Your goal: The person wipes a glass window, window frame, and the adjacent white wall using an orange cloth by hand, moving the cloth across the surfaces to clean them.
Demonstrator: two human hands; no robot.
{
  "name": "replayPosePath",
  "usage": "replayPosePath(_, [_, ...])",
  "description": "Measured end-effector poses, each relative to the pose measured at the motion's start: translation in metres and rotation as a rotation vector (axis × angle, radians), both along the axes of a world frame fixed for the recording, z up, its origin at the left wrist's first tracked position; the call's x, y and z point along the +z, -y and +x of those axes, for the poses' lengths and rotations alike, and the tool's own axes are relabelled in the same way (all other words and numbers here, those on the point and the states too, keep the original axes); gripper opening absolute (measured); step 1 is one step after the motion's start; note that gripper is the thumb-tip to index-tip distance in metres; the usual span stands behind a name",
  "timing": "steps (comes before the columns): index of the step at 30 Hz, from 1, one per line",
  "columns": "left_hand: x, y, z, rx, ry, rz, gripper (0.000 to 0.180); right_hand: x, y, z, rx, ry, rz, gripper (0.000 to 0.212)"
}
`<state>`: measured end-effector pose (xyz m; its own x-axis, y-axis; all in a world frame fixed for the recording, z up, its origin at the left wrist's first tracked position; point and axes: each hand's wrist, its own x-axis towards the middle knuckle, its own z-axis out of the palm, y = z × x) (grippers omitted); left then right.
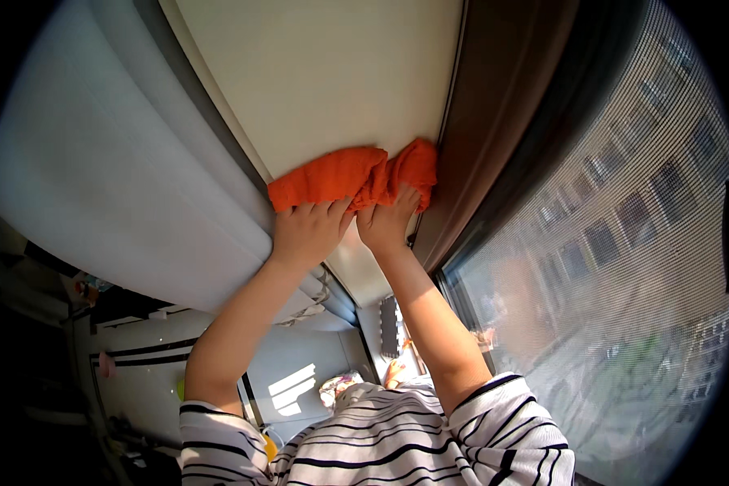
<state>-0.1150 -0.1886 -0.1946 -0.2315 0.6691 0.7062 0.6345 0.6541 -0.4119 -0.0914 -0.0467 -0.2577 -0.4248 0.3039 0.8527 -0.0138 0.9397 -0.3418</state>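
A bright orange cloth (332, 174) lies bunched and folded across a smooth cream panel (340, 73). My left hand (306, 235) holds the left part of the cloth by its lower edge, pressing it to the panel. Close beside it, my right hand (387, 223) grips the crumpled right end, with its fingers on the fabric. Both arms are stretched forward, and the two hands nearly touch. Some fingertips are hidden in the folds. The cloth's right end meets the brown frame (494, 154) along the panel's edge.
A pale curtain (130, 162) hangs along the left side of the panel. To the right is a window with a mesh screen (591, 267), with buildings beyond it. Below are a sunlit grey surface (287, 385) and a dark grey object with a notched edge (391, 328).
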Motion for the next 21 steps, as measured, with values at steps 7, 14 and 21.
replayPosePath(7, [-0.101, 0.006, 0.005, 0.012, 0.232, -0.175, 0.023, -0.084, 0.008, 0.017, -0.061, 0.134, -0.002, 0.045])
replayPosePath(14, [-0.149, 0.017, -0.001, 0.13, 0.492, -0.313, 0.025, -0.114, 0.016, 0.034, 0.008, 0.311, -0.066, 0.048])
replayPosePath(21, [-0.071, 0.021, -0.005, -0.001, 0.141, 0.045, 0.054, -0.055, 0.032, 0.026, 0.114, 0.129, -0.355, 0.047])
